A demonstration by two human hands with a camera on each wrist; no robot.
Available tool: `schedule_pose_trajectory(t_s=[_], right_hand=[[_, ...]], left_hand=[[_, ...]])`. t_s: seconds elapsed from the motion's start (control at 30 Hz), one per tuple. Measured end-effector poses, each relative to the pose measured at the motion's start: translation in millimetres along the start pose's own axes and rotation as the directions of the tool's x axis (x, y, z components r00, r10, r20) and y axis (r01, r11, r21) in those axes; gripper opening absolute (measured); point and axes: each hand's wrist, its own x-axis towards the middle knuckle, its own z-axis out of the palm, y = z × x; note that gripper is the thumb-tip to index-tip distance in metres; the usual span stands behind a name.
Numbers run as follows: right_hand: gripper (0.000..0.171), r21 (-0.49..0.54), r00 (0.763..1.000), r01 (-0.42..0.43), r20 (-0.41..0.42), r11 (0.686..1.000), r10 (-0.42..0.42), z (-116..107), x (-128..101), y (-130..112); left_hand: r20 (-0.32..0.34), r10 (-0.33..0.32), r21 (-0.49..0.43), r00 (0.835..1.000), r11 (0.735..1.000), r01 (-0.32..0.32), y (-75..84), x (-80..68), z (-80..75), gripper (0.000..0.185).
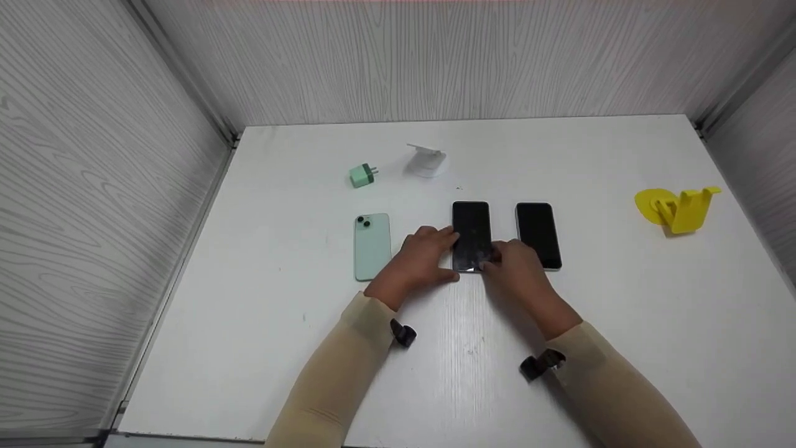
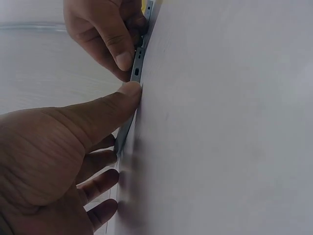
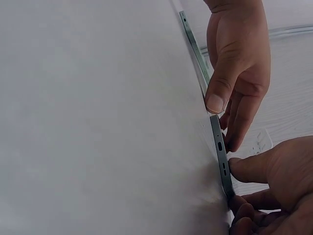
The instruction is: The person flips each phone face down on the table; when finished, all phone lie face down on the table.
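A dark-screened smartphone [image 1: 471, 227] lies face up on the white table between both hands. My left hand [image 1: 423, 258] touches its left side with extended fingers, the thumb by the lower left corner. At the lower right corner, my right hand [image 1: 519, 267] pinches the phone, its thumb on the screen and its fingers bent at the side edge. The right wrist view shows the phone's bottom edge [image 3: 219, 146] with its port, low over the table. A second black-screened smartphone [image 1: 540, 233] is just right of the right hand. A mint green smartphone [image 1: 372, 246], back up, lies left of the left hand.
Behind the phones are a green plug charger [image 1: 360, 175] and a white phone stand [image 1: 429, 160]. Toward the right side stands a yellow phone stand [image 1: 687, 213]. Grey wood-grain panels [image 1: 398, 62] enclose the table at the back and sides.
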Motion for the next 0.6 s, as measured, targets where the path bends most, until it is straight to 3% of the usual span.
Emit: schedule_pose_trajectory(t_s=[0.33,0.6], right_hand=[[0.044,0.056,0.998,-0.052,0.030,0.997,0.050,0,-1,-1],[0.037,0.107,0.992,-0.125,0.021,0.986,0.123,1,1,-10]], left_hand=[[-0.016,-0.014,0.014,1.000,1.000,0.014,-0.9,0.2,1.4,0.079],[-0.036,-0.018,0.005,0.999,1.000,0.018,-1.5,0.3,2.0,0.077]])
